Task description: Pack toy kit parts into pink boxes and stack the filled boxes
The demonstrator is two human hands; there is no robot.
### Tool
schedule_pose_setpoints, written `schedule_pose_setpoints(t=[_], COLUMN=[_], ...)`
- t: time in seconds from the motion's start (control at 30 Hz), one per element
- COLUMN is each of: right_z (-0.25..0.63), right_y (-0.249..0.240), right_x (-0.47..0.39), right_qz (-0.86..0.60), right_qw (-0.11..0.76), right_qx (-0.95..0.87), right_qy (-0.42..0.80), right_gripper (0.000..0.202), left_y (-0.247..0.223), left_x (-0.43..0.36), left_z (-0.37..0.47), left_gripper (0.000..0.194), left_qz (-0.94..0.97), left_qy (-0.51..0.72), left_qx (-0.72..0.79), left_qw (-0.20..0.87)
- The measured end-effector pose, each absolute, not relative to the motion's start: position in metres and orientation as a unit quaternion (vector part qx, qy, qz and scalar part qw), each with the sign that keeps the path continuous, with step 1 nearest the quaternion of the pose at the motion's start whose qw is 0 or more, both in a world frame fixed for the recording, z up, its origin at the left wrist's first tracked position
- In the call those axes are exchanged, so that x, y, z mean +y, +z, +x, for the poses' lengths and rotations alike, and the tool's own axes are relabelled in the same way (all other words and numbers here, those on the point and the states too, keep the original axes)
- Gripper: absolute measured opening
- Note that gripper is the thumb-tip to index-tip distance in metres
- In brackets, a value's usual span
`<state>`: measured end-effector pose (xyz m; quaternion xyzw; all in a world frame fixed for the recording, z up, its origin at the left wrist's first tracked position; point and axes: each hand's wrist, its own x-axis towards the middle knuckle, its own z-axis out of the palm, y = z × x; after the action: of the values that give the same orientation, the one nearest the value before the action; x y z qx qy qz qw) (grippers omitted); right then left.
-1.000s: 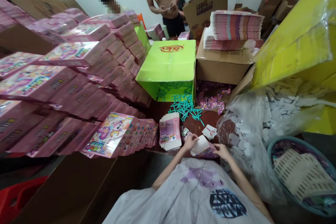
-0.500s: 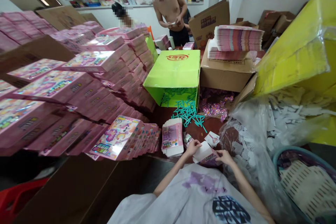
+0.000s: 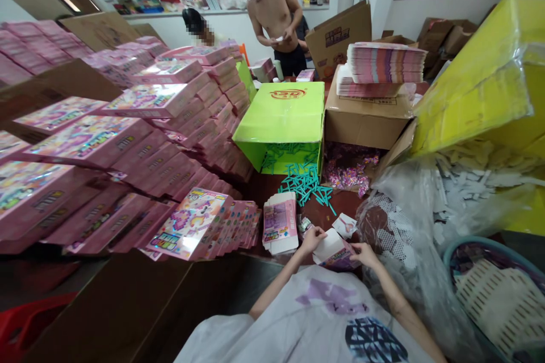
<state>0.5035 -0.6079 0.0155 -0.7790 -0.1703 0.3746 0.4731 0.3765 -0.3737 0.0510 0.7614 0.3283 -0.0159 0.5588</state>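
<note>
A small pink and purple carton (image 3: 336,254) with a white flap up lies between my two hands, close to my shirt. My left hand (image 3: 313,239) pinches its left upper edge, and my right hand (image 3: 364,254) grips its right end. Just beyond it is a white card (image 3: 344,225) with a reddish shape on it. Small packets (image 3: 305,226) lie by my left fingers. Left of them rests a stack of flat pink cartons (image 3: 280,220). Teal sticks (image 3: 303,182) spill out of a lime green box (image 3: 283,110).
Stacked pink boxes (image 3: 140,150) fill the left side. At the right are a plastic bag of white pieces (image 3: 460,193), a blue-rimmed basket (image 3: 447,255) and a yellow box (image 3: 481,85). A cardboard box (image 3: 366,122) stands ahead. A shirtless person (image 3: 276,11) stands behind; another is partly visible.
</note>
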Motion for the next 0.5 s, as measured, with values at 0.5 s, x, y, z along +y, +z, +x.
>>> schedule_pose_setpoints(t=[0.5], right_z=[0.509], right_y=[-0.014], right_x=[-0.61], right_qz=[-0.761], right_qw=[0.44], right_qx=[-0.243], right_qy=[0.409], right_gripper=[0.057], left_y=[0.053], left_x=[-0.37], left_z=[0.373], left_gripper=[0.026], left_qz=[0.772], left_qy=[-0.037], left_qx=[0.329], left_qw=[0.543])
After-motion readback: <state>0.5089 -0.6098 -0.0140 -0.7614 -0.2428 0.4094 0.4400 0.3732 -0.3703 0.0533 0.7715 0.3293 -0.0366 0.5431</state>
